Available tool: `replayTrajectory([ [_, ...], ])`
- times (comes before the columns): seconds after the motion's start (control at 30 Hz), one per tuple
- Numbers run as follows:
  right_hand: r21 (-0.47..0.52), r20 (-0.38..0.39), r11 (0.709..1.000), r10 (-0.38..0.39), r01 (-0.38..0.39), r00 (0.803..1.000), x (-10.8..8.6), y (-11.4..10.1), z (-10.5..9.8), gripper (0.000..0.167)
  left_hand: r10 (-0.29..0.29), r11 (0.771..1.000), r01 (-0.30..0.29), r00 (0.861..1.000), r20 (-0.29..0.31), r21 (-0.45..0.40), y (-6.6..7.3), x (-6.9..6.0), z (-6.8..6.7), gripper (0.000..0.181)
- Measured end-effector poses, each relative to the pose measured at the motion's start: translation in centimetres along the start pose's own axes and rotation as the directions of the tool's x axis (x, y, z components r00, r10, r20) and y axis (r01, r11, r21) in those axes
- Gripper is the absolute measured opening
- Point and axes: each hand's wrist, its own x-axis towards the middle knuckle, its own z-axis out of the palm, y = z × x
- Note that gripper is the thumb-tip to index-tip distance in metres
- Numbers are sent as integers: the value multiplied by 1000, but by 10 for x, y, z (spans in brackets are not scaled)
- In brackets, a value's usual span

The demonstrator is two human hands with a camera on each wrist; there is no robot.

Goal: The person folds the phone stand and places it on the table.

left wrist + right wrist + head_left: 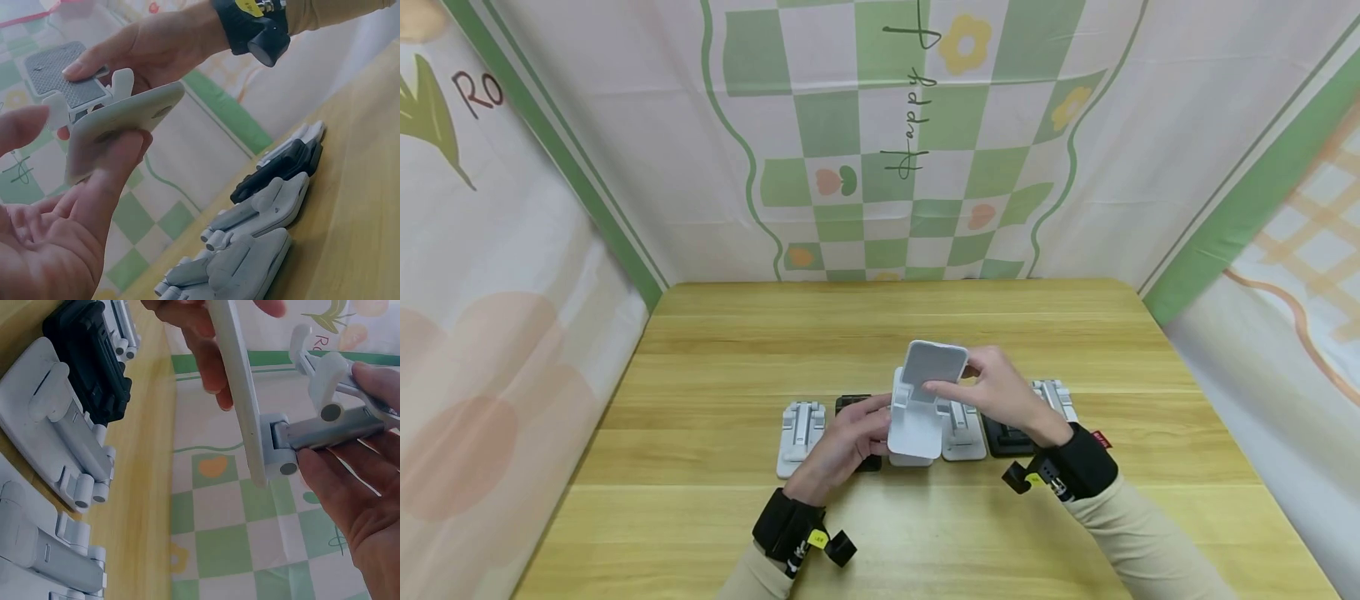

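Observation:
Above the row on the table, a white folding phone stand point(915, 429) is held up with its parts swung open. My left hand point(847, 437) grips its flat base from the side, thumb and fingers on the base's edges in the left wrist view. My right hand point(1000, 392) pinches the upper grey-padded plate point(936, 362), thumb lying on the pad. In the right wrist view the silver arm point(334, 430) stands out from the base point(240, 394) at its hinge, with my right fingers behind the arm.
Folded stands lie in a row on the wooden table point(700, 350): a white one point(801, 433) at left, a partly hidden black one point(853, 402), white ones point(962, 437) near the middle, a black one point(1006, 442) and a white one point(1055, 396) at right. Patterned curtains point(887, 125) enclose the table.

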Motion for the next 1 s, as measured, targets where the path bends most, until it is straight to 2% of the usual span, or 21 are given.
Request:
replayTrajectory([
  [0.2,36,56,999,18,-20,998,2,-3,1,27,24,1000,-24,1000,16,-11,-1,0,2,61],
  [0.43,27,78,1000,3,-5,997,4,-3,2,30,48,997,-48,999,-10,55,1,-1,4,61],
  [0.6,5,91,1000,14,-15,996,5,-1,4,35,42,996,-39,999,-35,84,2,-1,5,60],
  [0.83,89,91,996,18,-26,996,7,4,10,43,34,996,-30,998,-44,88,1,-1,4,60],
  [1.0,91,73,995,28,-35,997,6,6,12,43,24,996,-19,998,-51,89,1,-1,3,60],
])
